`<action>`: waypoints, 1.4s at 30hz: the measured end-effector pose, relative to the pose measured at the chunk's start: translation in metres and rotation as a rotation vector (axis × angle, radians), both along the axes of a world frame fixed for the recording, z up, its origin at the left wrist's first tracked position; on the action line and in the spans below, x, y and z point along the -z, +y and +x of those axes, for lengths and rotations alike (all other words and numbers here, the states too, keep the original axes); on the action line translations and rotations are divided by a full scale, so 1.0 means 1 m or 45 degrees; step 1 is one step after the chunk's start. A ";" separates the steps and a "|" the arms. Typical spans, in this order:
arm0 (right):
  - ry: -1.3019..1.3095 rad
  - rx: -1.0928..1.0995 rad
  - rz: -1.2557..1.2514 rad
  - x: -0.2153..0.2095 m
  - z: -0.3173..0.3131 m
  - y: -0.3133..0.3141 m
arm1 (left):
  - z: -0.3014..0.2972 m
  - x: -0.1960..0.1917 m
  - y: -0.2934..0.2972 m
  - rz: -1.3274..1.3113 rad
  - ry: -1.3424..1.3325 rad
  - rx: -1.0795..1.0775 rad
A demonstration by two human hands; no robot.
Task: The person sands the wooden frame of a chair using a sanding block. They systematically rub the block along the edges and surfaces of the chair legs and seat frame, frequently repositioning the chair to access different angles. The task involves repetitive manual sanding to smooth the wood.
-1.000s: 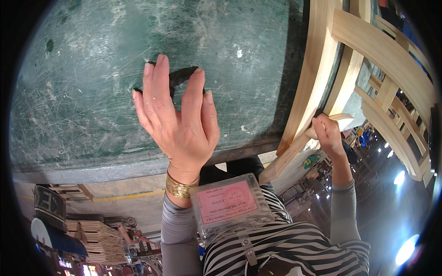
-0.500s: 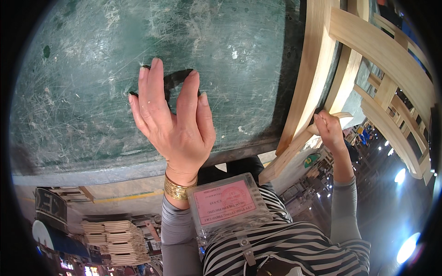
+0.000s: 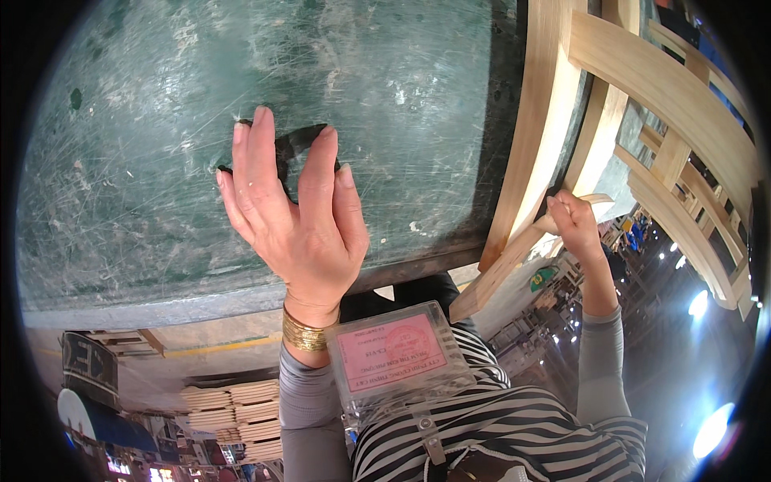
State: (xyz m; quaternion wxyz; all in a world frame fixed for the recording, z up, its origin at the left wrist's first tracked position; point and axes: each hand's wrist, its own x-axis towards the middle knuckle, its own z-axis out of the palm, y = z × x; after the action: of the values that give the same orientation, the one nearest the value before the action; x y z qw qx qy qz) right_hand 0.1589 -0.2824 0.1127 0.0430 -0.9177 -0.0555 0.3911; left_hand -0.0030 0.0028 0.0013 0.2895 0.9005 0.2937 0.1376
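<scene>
Worktop (image 3: 401, 72): green, faded in patches, crossed with pale scratches; a dark green spot (image 3: 75, 99) shows toward its left edge. Strip (image 3: 161, 306) along the near edge: grey. Wooden frame (image 3: 546, 128) along the right edge: pale yellow-tan, browner toward the near right corner. Beyond the near edge: gold bangles (image 3: 305, 334); plain grey sleeves (image 3: 601, 361); shirt (image 3: 546, 426) in black and white stripes; black trousers (image 3: 426, 292); pink card (image 3: 385, 358) with red round stamp (image 3: 412, 344), in a clear holder (image 3: 377, 403). Floor line (image 3: 233, 345): yellow. Stacked wood (image 3: 259, 411), past the near edge's left part: pale tan.
</scene>
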 end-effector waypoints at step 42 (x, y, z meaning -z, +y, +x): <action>-0.299 0.038 -0.165 -0.006 0.053 -0.082 | -0.001 -0.001 0.004 0.094 0.037 0.053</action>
State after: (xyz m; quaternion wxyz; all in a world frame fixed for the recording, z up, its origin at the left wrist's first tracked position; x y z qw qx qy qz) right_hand 0.2124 -0.3648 0.1185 -0.0172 -0.9587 -0.0210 0.2831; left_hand -0.0038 0.0063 0.0026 0.2544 0.9185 0.2739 0.1291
